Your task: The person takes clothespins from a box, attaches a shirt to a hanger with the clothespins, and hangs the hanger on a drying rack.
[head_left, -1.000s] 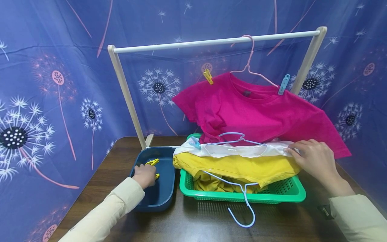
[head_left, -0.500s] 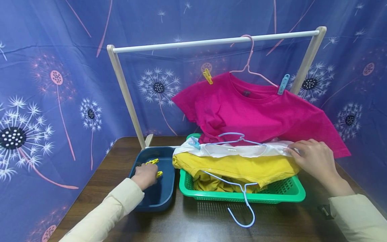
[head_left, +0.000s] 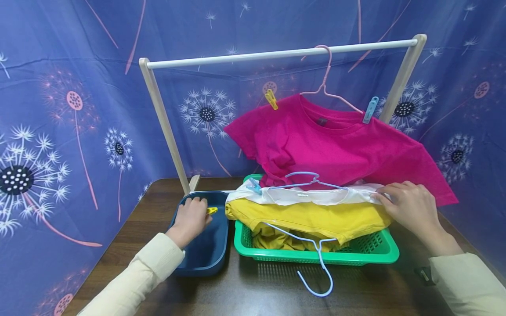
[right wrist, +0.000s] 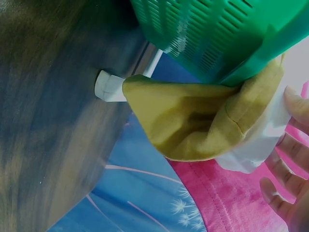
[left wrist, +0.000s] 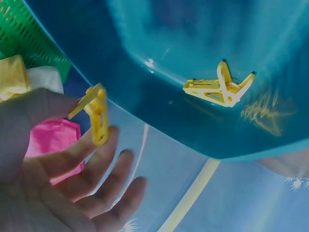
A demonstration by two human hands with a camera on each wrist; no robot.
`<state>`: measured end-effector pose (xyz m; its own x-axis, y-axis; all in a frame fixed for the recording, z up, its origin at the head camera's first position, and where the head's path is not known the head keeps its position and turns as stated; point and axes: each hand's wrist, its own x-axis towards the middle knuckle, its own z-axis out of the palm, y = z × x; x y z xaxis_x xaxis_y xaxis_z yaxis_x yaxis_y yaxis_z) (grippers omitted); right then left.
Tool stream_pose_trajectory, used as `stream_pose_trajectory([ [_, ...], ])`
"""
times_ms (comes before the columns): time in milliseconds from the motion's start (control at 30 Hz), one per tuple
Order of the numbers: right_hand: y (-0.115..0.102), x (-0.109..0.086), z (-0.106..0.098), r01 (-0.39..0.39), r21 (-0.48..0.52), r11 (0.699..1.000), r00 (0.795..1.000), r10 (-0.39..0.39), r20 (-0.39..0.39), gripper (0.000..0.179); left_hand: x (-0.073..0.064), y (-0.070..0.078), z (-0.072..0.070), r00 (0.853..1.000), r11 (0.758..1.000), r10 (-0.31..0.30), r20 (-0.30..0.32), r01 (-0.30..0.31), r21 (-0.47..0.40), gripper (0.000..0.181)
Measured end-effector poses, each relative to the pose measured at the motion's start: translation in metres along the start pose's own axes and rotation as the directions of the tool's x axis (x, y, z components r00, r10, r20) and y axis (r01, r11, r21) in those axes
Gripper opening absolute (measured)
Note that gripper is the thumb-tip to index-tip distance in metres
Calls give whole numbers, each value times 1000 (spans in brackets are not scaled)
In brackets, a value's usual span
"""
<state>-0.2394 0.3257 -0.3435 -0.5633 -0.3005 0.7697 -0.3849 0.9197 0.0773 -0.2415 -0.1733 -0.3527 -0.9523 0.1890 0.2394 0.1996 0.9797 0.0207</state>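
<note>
My left hand [head_left: 191,219] is over the dark blue bin [head_left: 209,259]. Between its thumb and forefinger it pinches a yellow clothespin [left wrist: 98,113], which peeks past the fingers in the head view. Another yellow clothespin [left wrist: 217,89] lies in the bin. With my right hand [head_left: 413,210] I pinch the right shoulder of a white shirt [head_left: 336,198], which has a light blue hanger [head_left: 302,186] in its neck and a blue clothespin [head_left: 254,187] at its left shoulder. A yellow shirt [head_left: 312,217] lies in front, with a second light blue hanger [head_left: 322,259].
The green basket [head_left: 316,255] under the shirts stands right of the bin. Behind, a magenta shirt [head_left: 336,145] hangs by a pink hanger [head_left: 326,83] from a rack's white bar [head_left: 237,58], with a yellow and a blue clothespin on it. A patterned blue cloth [head_left: 99,52] surrounds the table.
My left hand has moved toward the back of the bin and lifted out a yellow clothespin. The right hand has stayed at the white shirt's shoulder.
</note>
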Motion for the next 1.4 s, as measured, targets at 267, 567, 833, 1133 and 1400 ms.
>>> stream_pose_trajectory([
  [267,1,0,1,6,3,1000,1000,-6,-11,24,4,6,-10,959,998,59,-279,-56,16,24],
  [567,1,1,1,14,7,1000,1000,-13,-18,24,12,12,-25,884,987,128,-451,-157,-29,30],
  [833,1,3,3,8,9,1000,1000,-8,-30,23,15,24,-37,826,974,178,-535,-227,-25,33],
  [1133,2,4,3,-42,12,999,999,42,-6,22,18,44,-46,778,957,231,-584,-290,-8,31],
  [1400,1,4,3,-58,10,998,998,58,7,22,16,64,-52,743,927,303,-597,-375,4,34],
])
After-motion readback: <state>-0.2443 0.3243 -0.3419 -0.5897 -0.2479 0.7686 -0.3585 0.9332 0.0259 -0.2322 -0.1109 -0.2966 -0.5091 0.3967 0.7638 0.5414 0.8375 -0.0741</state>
